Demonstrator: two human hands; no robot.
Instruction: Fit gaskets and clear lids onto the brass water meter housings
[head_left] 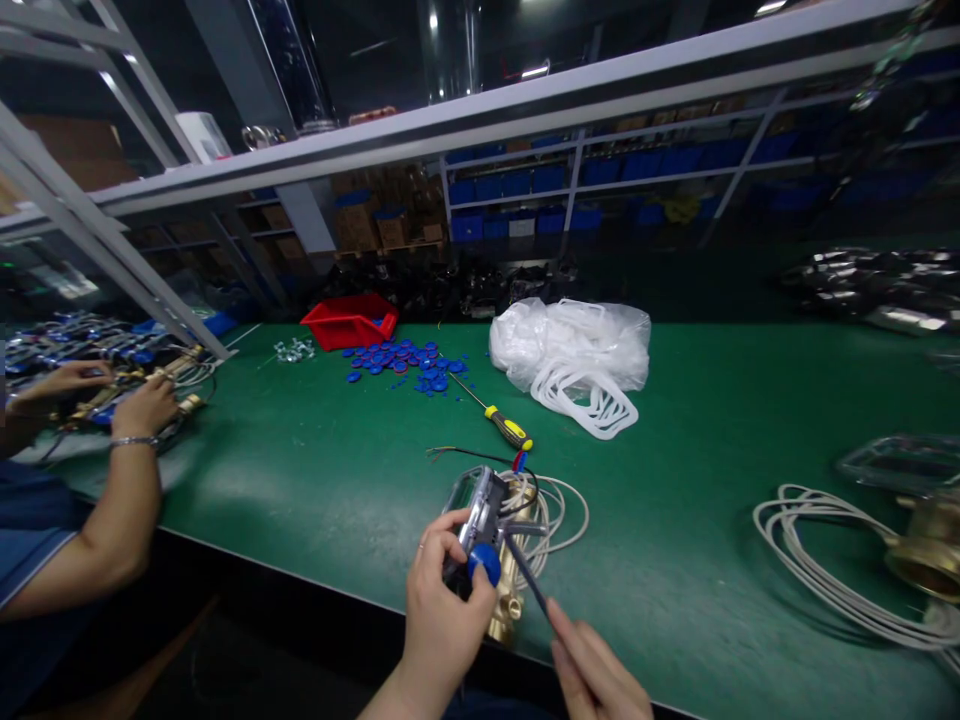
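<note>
Your left hand (446, 600) steadies the brass-bodied unit (480, 500) at the near edge of the green table (675, 500), its fingers closed around the housing and the thumb on a blue disc (484, 565). Your right hand (596, 665) has its fingers wrapped around the handle of a dark, hammer-like tool (531, 577), whose head is close beside the housing.

You look to be partway through: the housing and brass body are together, and 1 blue disc is at the housing's face, though you can't tell from here whether it is fully seated. The black lead (469, 453) runs out over the table with its coloured ends loose, so the wiring appears unfinished. The pale cable (586, 515) lies coiled beside the brass.

Beyond, many blue discs (386, 355) lie loose near the red bin (345, 325), and white rings (600, 415) spill from a plastic bag (577, 335), so plenty of parts seem unused. The screwdriver (510, 428) lies untouched. At your far right, 1 more brass unit (930, 540) sits apart with its cable coiled.
</note>
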